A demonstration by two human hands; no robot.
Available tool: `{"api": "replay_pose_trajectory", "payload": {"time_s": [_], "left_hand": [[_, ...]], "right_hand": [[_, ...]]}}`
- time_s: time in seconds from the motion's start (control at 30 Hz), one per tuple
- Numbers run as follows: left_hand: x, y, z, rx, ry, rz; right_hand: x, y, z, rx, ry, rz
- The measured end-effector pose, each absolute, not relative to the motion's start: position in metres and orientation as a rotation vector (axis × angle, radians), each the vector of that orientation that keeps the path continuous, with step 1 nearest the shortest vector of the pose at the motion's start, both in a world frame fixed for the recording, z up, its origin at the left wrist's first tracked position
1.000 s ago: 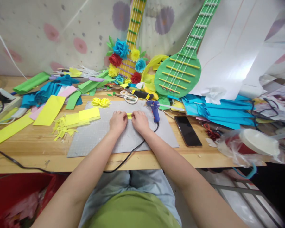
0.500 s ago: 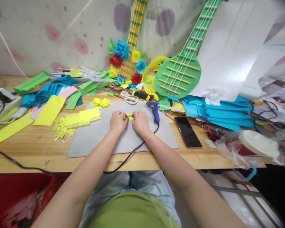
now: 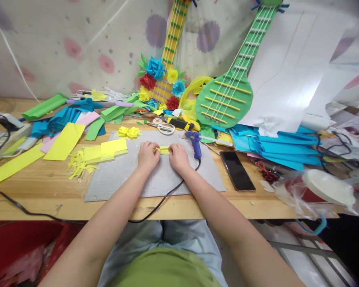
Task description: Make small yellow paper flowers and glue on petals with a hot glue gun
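Note:
Between my two hands a narrow strip of yellow crepe paper is stretched sideways over the grey cutting mat. My left hand pinches its left end with curled fingers. The right end is gripped by my right hand, also closed. Just right of that hand lies a blue glue gun, its black cord passing under my right forearm. Yellow paper flowers sit on the mat's far left part. Flat yellow paper pieces and fringed yellow scraps lie to the left.
Scissors and a black-and-yellow cutter lie beyond the mat. A phone rests at right, near a plastic-wrapped tub. A green paper lute and a flower-covered yellow one lean at the back. Blue paper is piled right.
My hands have moved slightly apart, so more of the yellow strip shows between them. The whole view has shifted a little; other things stay in place.

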State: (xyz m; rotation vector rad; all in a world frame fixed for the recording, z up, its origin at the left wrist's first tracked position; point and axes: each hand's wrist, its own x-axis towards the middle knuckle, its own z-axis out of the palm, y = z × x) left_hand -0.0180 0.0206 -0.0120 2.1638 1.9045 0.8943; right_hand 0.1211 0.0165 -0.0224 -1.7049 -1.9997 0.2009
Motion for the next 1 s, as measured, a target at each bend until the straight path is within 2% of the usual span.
{"api": "replay_pose_trajectory", "payload": {"time_s": [0.3, 0.67, 1.0], "left_hand": [[-0.018, 0.039, -0.01, 2.057, 1.958, 0.753], [-0.025, 0.037, -0.014, 1.946, 1.657, 0.908], [-0.024, 0.031, -0.014, 2.265, 1.615, 0.811]], "right_hand": [[0.119, 0.016, -0.02, -1.711, -1.99, 0.179], [0.117, 0.016, -0.018, -1.651, -1.868, 0.207], [0.12, 0.017, -0.018, -1.618, -1.912, 0.282]]}}
